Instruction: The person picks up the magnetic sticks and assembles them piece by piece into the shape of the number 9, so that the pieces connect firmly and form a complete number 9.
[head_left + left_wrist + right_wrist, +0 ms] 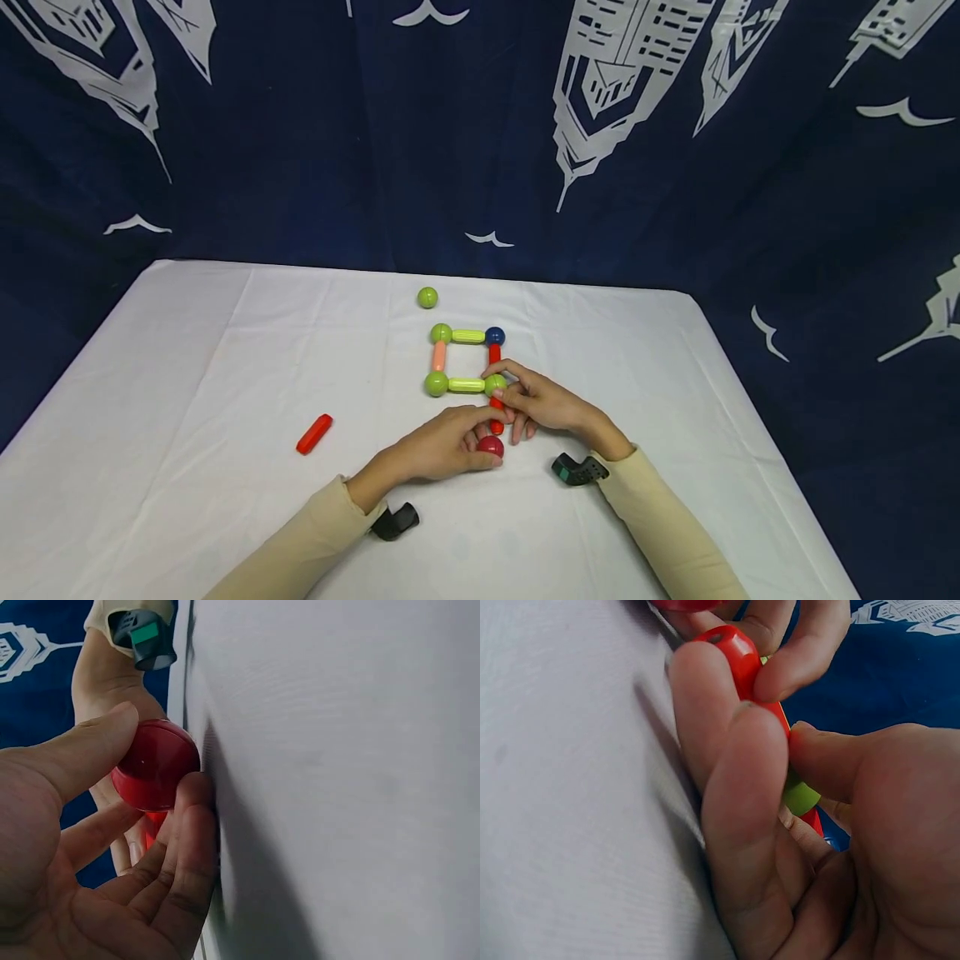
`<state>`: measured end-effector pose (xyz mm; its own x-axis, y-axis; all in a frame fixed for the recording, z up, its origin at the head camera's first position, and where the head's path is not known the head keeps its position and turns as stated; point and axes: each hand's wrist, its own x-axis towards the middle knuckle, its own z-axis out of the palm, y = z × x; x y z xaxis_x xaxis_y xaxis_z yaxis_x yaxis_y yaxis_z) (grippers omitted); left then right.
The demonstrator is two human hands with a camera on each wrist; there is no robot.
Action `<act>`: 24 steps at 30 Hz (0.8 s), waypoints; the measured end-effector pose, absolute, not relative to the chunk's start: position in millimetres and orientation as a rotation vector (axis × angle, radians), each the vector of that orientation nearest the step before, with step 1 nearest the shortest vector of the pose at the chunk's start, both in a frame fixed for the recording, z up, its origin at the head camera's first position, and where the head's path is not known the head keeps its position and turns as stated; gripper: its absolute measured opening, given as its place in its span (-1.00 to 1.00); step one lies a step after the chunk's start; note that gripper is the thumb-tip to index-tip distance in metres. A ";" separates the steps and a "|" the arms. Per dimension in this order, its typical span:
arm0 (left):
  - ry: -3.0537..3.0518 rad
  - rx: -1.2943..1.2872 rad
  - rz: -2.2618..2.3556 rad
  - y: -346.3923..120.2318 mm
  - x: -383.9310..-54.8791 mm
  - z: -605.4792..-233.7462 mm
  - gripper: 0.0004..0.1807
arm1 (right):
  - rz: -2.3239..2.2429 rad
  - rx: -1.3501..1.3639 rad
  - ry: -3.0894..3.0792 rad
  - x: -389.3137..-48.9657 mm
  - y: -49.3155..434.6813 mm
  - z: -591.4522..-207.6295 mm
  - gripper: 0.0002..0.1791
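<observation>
Magnetic-type rods and balls form a square on the table: a lime rod (468,336), a second lime rod (467,385), a pink rod (438,357) and a red rod (494,353), with green balls and a blue ball (495,336) at its corners. Another red rod (497,427) extends from the near right green ball (495,384) toward the person. My right hand (551,404) pinches this rod beside the ball. A red ball (156,765) is held between thumb and fingers of my left hand (442,442), at the rod's near end; its index finger touches the rod.
A loose red rod (314,434) lies left of the hands. One loose green ball (427,297) sits beyond the square. White cloth covers the table (187,400), and a dark blue patterned curtain (300,150) hangs behind its far edge.
</observation>
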<state>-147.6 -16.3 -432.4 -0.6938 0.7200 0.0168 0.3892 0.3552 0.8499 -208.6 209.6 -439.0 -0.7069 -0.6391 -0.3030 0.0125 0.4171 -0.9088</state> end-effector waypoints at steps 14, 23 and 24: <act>2.291 0.944 1.218 -10.7 -147.6 -427.3 -0.46 | -1.313 -0.529 2.036 -207.4 210.3 -439.1 -0.62; 2.279 0.940 1.235 -10.5 -147.7 -428.3 -0.44 | -1.323 -0.532 2.032 -207.0 209.6 -438.3 -0.64; 2.282 0.941 1.231 -10.6 -147.6 -428.6 -0.45 | -1.326 -0.531 2.031 -206.7 209.3 -437.9 -0.63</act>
